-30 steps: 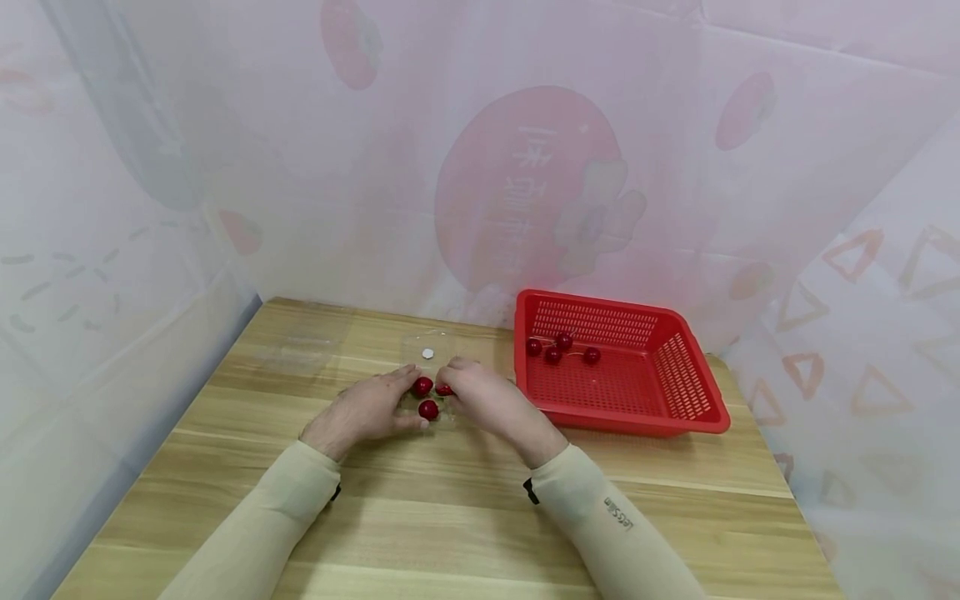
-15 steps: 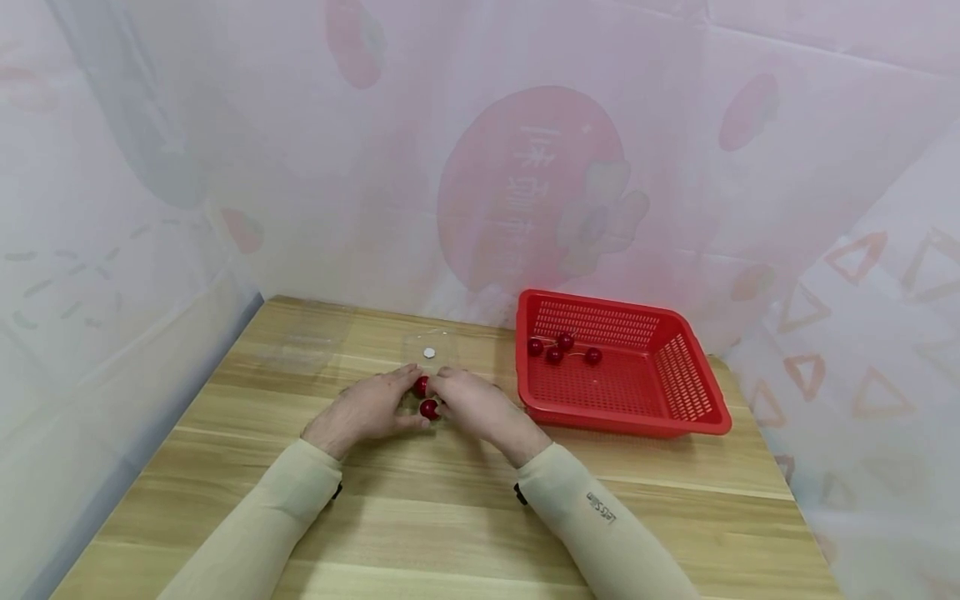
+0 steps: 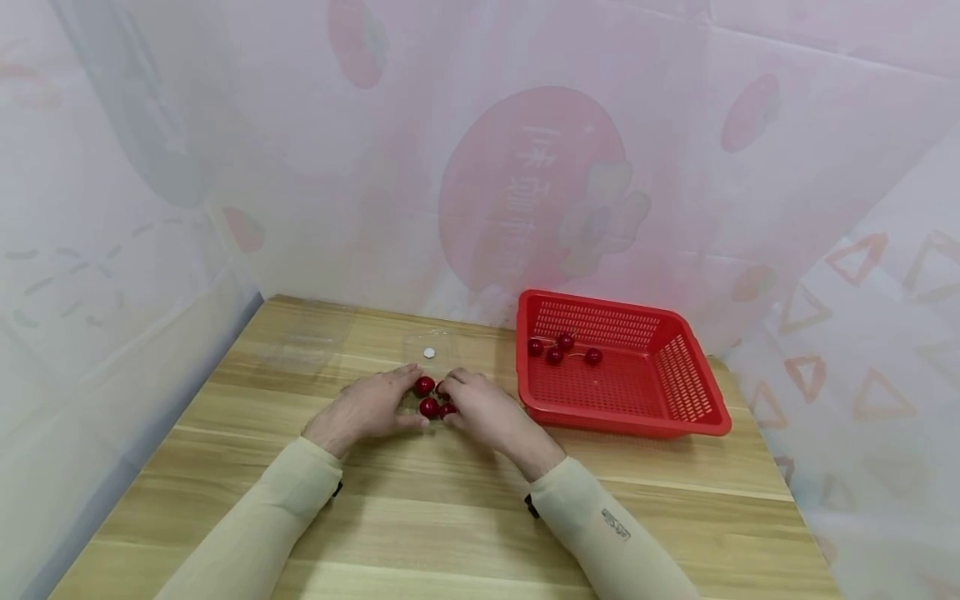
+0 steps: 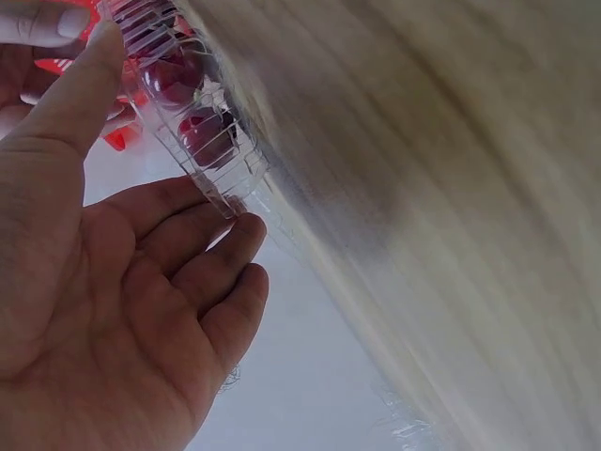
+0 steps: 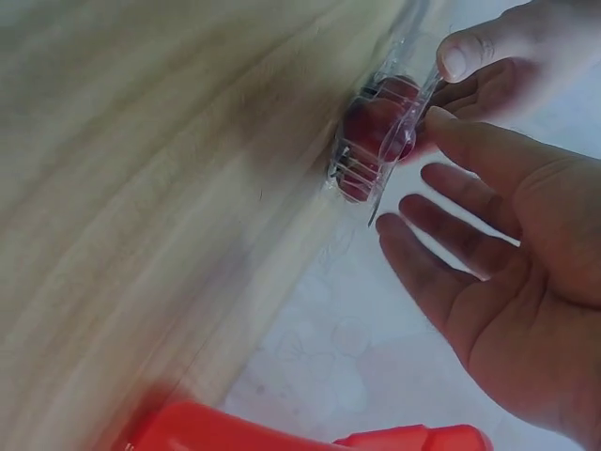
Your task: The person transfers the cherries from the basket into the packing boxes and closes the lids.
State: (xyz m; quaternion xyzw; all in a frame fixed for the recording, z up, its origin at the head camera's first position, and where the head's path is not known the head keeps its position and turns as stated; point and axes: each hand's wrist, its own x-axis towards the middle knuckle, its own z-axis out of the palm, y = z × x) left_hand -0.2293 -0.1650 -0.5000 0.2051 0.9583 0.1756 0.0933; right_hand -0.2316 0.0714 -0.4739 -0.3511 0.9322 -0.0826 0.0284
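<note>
A small clear plastic box [image 4: 221,183] sits on the wooden table with several red cherries [image 3: 429,407] inside it. My left hand [image 3: 367,407] holds the box at its left side, thumb along the near side and fingertips at the far end. At the box's right side is my right hand [image 3: 487,412], its fingers loosely bent and partly covering the right-hand cherries in the head view. In the right wrist view, the right thumb tip is right at the box wall, and the other fingers [image 5: 423,272] spread beside it, holding nothing.
A red slotted plastic basket [image 3: 622,418] stands at the back right with several cherries [image 3: 555,356] inside. Clear plastic with a round white sticker [image 3: 429,353] lies behind the small box. Another clear plastic piece [image 3: 300,343] lies at the back left. A printed cloth wall [image 3: 360,208] borders the table.
The right hand went left over the box with a cherry, then drew back right with loosened fingers. More cherries now show in the box. The left hand stayed in place.
</note>
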